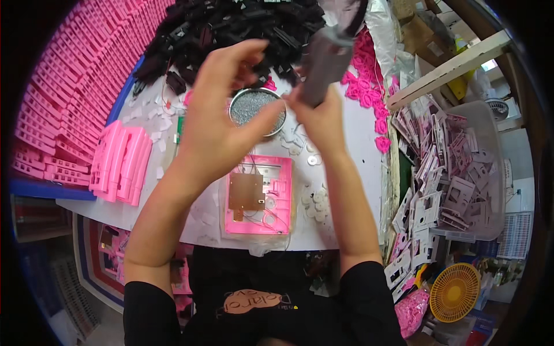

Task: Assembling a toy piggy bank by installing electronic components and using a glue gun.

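My right hand (324, 124) is closed around the lower part of a dark grey electric screwdriver (326, 66), which is blurred and has a dark cable at its top. My left hand (214, 124) is raised with thumb and fingers apart, holding nothing. Between the two hands stands a round metal dish (231, 111) of small silvery screws (249, 107). Nearer to me lies a pink plastic housing (283, 222), its inside facing up. A brown circuit board (245, 192) and thin wires sit in it.
Black plastic parts (231, 29) are heaped at the back. Pink panels (75, 69) and pink casings (121, 161) stand at the left. White discs (316, 205) lie right of the housing, pink flower-shaped pieces (366, 95) beyond. A clear bin (490, 173) of white parts stands at the right.
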A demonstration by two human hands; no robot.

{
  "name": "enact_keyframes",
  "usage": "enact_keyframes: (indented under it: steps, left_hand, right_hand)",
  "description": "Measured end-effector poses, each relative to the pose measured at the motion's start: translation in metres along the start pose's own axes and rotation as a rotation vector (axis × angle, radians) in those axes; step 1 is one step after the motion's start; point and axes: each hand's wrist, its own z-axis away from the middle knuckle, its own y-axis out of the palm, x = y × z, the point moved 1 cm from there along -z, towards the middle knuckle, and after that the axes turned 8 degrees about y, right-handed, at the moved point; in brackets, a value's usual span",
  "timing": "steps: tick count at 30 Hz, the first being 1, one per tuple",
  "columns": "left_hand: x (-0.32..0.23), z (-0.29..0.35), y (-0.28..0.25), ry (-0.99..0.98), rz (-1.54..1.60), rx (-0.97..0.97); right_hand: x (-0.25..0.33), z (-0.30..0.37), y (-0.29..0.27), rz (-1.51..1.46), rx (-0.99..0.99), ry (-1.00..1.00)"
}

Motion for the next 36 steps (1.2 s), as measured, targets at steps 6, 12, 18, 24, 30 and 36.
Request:
enact_keyframes:
  steps: [6,12,18,24,30,36]
  left_hand:
    - [-0.001,-0.024,0.029,0.091,0.110,-0.025]
    - [-0.017,-0.032,0.025,0.120,0.098,-0.142]
    - [-0.044,-0.040,0.017,-0.104,0.439,-0.050]
    - [-0.045,-0.022,0.019,-0.293,0.698,0.022]
    - [-0.029,0.003,-0.002,-0.149,0.320,0.037]
    - [0.000,0.115,-0.034,-0.078,-0.173,0.426]
  right_hand:
    - [0.025,0.031,0.029,-0.280,0.105,-0.039]
    - [0.030,0.043,0.029,0.339,-0.031,-0.374]
    - [0.046,0.042,0.015,-0.168,0.229,-0.121]
    - [0.048,0.050,0.041,-0.345,0.263,-0.030]
    - [0.035,0.061,0.047,-0.316,0.090,0.072]
    - [0.005,0.078,0.041,-0.445,0.281,-0.031]
